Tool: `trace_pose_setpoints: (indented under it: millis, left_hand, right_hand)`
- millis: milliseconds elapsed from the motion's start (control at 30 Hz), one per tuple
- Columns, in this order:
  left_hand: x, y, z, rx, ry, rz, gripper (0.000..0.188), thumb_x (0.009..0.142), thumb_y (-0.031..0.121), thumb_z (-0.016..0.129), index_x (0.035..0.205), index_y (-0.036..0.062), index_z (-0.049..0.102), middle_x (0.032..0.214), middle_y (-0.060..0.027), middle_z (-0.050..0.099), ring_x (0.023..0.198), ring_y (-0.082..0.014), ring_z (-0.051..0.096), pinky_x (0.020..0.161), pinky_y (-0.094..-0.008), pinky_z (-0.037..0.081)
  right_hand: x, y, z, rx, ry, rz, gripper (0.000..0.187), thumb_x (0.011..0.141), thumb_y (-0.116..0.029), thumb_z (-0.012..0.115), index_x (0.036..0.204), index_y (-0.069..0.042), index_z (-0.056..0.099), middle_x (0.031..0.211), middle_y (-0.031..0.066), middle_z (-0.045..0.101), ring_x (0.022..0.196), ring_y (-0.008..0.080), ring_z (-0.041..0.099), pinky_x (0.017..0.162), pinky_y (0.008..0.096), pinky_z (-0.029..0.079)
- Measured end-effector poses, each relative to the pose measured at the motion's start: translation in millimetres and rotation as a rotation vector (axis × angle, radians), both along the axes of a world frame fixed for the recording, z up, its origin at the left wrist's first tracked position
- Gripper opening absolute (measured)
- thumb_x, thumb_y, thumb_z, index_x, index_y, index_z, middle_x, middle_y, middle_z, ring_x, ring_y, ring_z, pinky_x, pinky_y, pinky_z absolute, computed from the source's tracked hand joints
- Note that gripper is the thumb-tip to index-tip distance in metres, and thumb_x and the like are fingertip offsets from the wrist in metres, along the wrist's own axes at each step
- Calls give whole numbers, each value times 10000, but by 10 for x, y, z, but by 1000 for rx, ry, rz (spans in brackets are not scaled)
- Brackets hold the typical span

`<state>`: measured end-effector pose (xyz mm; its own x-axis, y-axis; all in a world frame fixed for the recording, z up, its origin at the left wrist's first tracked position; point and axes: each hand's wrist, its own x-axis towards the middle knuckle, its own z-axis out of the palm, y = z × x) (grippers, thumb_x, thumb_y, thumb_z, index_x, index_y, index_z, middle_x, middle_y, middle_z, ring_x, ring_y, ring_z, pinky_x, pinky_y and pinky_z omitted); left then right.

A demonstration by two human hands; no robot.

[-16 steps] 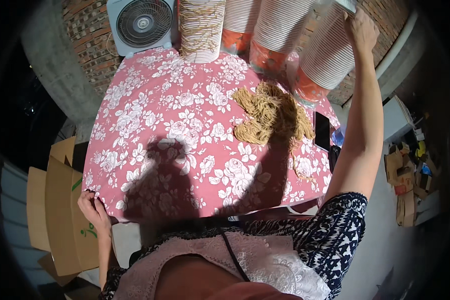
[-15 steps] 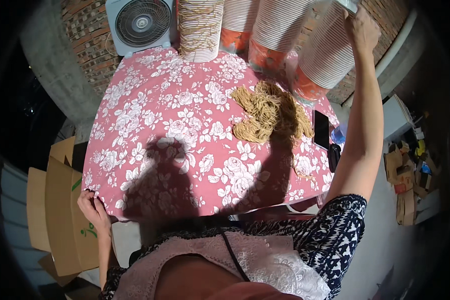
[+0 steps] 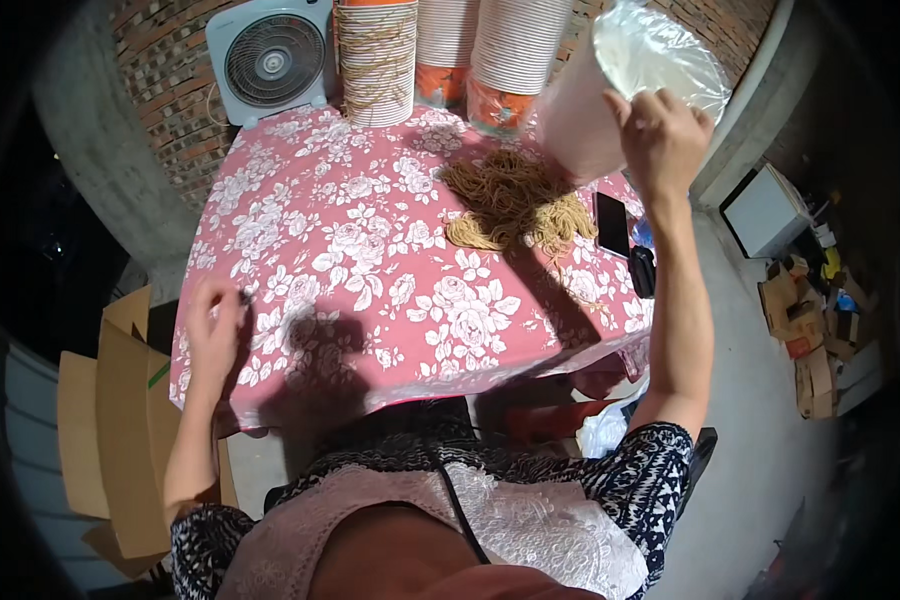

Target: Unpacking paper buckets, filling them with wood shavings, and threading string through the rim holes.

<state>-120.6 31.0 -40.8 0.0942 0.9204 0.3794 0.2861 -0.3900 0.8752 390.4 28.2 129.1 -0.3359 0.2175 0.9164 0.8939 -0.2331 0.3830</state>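
At the far right of the table, my right hand (image 3: pixel 662 135) is closed on the upper rim of a tall stack of white paper buckets (image 3: pixel 582 118) in clear plastic wrap. The stack leans, its wrapped top facing me, and it is blurred. My left hand (image 3: pixel 216 315) hovers over the table's left side, a little smeared, fingers loosely bent and apart from the thumb. Nothing clear lies in it; a small dark spot shows by its fingertips. A heap of tan cord (image 3: pixel 510 200) lies in front of the stack, partly in shadow.
More bucket stacks (image 3: pixel 515 60) stand at the back, one with cords draped over it (image 3: pixel 378 75), beside a box fan (image 3: pixel 273 65). A phone (image 3: pixel 611 224) and black case (image 3: pixel 642 272) lie on the flowered tablecloth (image 3: pixel 370 290). Cardboard boxes (image 3: pixel 130 440) stand at left.
My right hand has drawn the wrapped stack's top toward me, tipping it. My left hand has lifted off the table's left edge and moved forward over the cloth. The view has shifted slightly.
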Motion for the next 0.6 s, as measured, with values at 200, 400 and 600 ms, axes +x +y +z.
trace_pose_setpoints:
  millis: [200,400,600]
  left_hand:
    - [1131,145,558,-90,-57,-456,241,953,184,552,1074,-24,563,886,-54,582,753,-105,572,687,-251,476]
    - [1974,97,1074,-216,-162,-745,895,852,476,663,1379,-133,274,1229,-290,490,795,-224,678,649,-289,583]
    - [2254,384,709,-512,-487,-773,520,877,288,659,1206,-78,489,937,-210,667,710,-288,708,504,-316,615]
  right_hand:
    - [-596,-493,-507,-39,64,183,367,727,-367,778,640,-118,523,671,29,510,651,210,519,767,360,339]
    - [-930,-598,-1061,-110,28,273,315,735,-329,744,644,-138,511,677,9,474,679,182,508,832,377,342]
    - [-1061,-617,-1474,-183,-48,332,143,728,-225,623,666,-141,526,700,5,459,732,159,519,876,360,341]
